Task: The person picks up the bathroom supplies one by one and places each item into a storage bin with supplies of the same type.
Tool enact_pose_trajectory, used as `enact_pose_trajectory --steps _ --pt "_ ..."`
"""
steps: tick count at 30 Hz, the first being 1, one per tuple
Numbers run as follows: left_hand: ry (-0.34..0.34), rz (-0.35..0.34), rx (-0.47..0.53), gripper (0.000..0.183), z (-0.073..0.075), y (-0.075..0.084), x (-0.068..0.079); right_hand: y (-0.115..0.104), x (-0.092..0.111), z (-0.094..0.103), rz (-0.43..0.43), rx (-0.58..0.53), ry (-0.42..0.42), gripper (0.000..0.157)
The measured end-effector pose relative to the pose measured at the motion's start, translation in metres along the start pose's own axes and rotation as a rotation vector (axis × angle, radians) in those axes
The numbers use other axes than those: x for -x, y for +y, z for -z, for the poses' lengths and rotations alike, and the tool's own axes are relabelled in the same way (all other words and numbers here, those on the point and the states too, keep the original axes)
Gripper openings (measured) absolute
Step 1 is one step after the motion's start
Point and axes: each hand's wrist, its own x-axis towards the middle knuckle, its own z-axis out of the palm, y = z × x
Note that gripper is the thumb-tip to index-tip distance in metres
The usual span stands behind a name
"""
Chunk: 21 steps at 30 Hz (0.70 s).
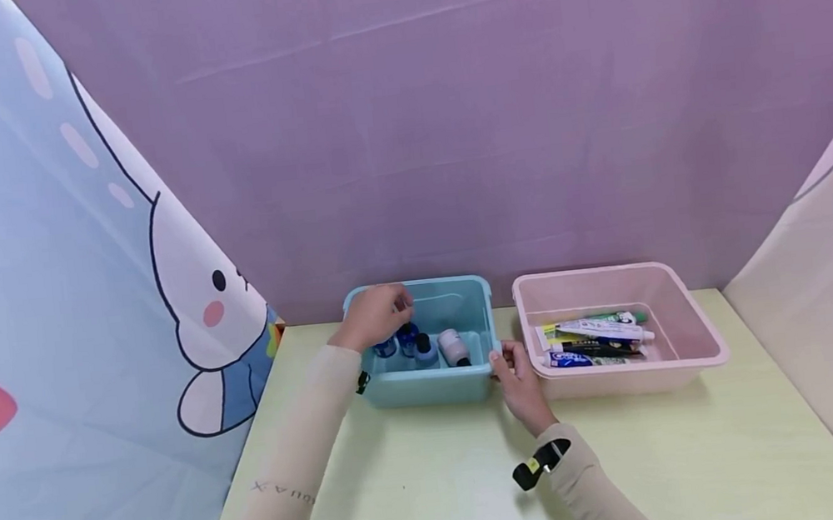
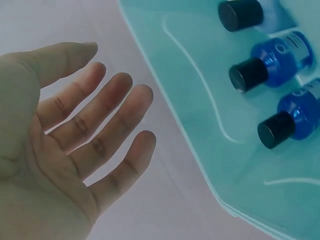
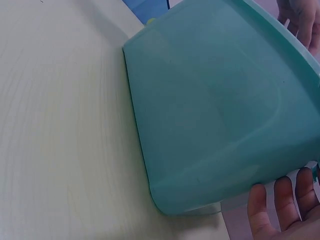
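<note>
A teal plastic bin (image 1: 429, 388) stands on the table against the back curtain. Inside, toward its left, are several blue bottles (image 2: 281, 61) with black caps. A pale bottle (image 1: 453, 347) with a dark cap lies tilted near the front wall. My left hand (image 1: 380, 315) is over the bin's left rear part, fingers spread and loosely bent, palm empty in the left wrist view. My right hand (image 1: 522, 388) grips the bin's front right corner at the rim. In the right wrist view, its fingertips (image 3: 258, 200) lie against the bin's end wall; the thumb is mostly hidden.
To the right stands a pink bin (image 1: 639, 379) holding several toothpaste tubes (image 1: 604, 330), close beside my right hand. A purple curtain (image 1: 448, 123) rises directly behind both bins. Printed cloth walls (image 1: 68, 243) flank the pale wooden table (image 1: 437, 476).
</note>
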Motion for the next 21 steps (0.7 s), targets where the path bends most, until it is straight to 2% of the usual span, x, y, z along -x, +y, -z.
enact_pose_trajectory --steps 4,12,17,21 --pt "0.071 -0.024 0.078 0.012 -0.003 0.004 0.012 0.001 0.000 0.002 -0.005 -0.003 0.001 0.043" --pt "0.172 -0.052 0.227 0.005 -0.016 0.012 0.038 0.003 -0.002 0.005 -0.032 0.000 -0.012 0.042" --pt "0.248 -0.031 0.275 0.011 -0.025 0.016 0.056 0.002 -0.002 0.006 -0.033 -0.005 -0.018 0.043" --pt "0.319 -0.018 0.343 0.011 -0.038 0.020 0.072 0.004 -0.001 0.006 -0.020 0.010 0.002 0.042"
